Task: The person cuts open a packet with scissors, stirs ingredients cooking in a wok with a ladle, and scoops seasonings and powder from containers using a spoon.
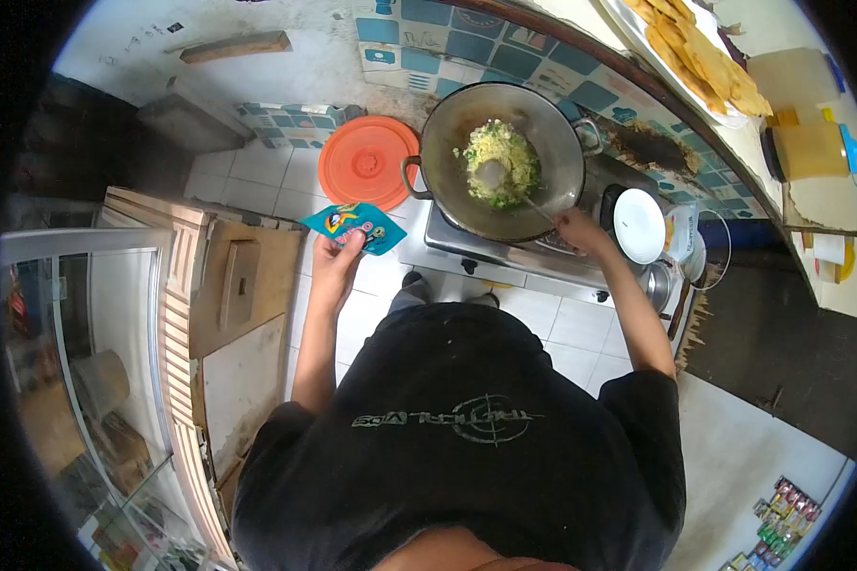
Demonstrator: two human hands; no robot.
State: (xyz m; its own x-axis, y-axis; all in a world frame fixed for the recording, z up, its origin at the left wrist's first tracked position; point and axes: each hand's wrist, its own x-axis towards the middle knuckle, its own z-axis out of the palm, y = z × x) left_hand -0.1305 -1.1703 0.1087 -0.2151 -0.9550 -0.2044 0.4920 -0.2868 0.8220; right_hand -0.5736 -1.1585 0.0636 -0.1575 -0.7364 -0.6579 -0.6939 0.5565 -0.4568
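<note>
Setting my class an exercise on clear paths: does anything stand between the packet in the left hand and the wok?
Nothing visible blocks the packet from the wok; only its side handle juts that way, and the orange lid lies aside.

Pan (448,181) on the stove (567,254), things on both sides.
Food (507,152) is in the pan, with the spoon (538,209) in it. The lid (368,164) is left of the pan. The plate (640,226) is to its right. The wall (519,62) is behind it. The cupboard (257,276) is on the left. The tray (636,44) is on the shelf (833,205), front right.
</note>
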